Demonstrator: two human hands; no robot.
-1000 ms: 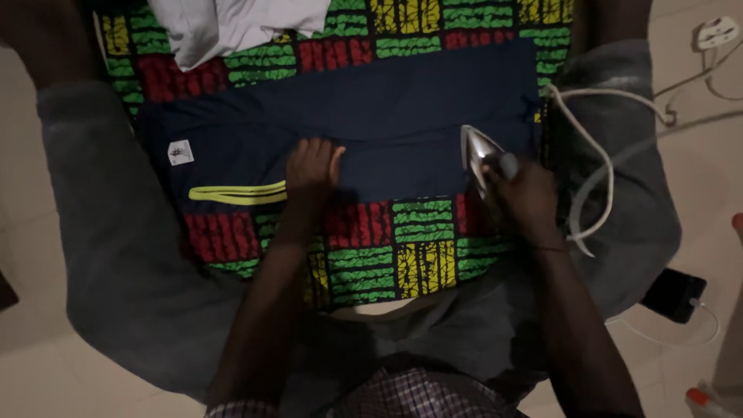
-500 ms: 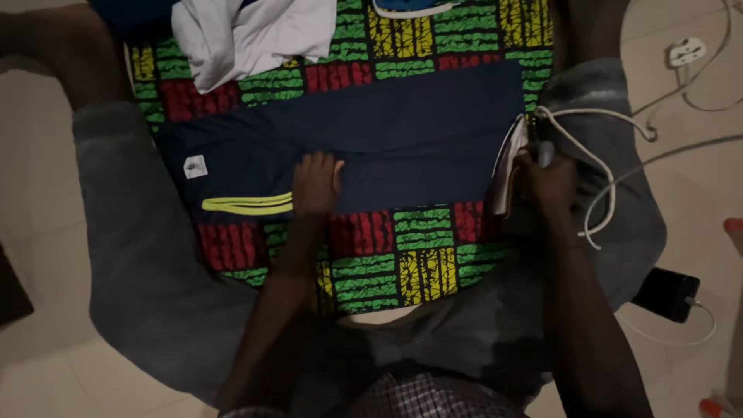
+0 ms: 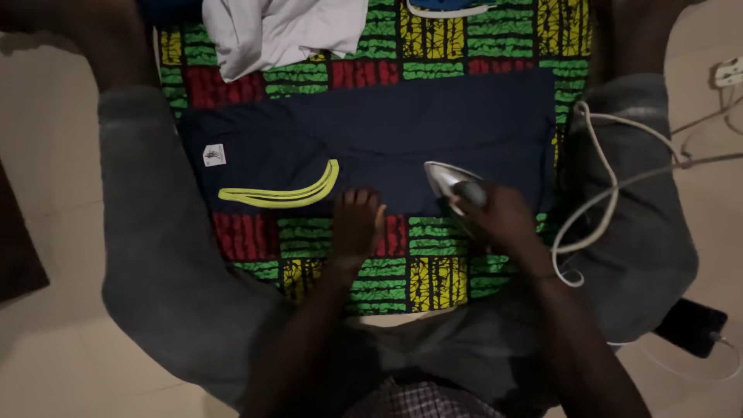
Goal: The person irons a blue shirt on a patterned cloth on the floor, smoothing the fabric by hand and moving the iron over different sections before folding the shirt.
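Note:
A dark navy garment (image 3: 402, 131) with a yellow curved stripe (image 3: 282, 193) and a small white label (image 3: 213, 155) lies flat on a green, red and yellow patterned cloth (image 3: 433, 255). My left hand (image 3: 356, 222) presses flat on the garment's near edge. My right hand (image 3: 499, 218) grips the handle of a silver clothes iron (image 3: 449, 182), whose tip rests on the garment's near right part, pointing away from me.
A white garment (image 3: 279, 31) is bunched at the far edge of the cloth. The iron's white cord (image 3: 604, 162) loops to the right toward a plug (image 3: 727, 73). A grey blanket (image 3: 155, 255) lies under the cloth. A dark phone (image 3: 689, 327) lies at the lower right.
The iron has come back from the garment's right edge onto its near right part. My left hand has slid right along the near edge, away from the yellow stripe.

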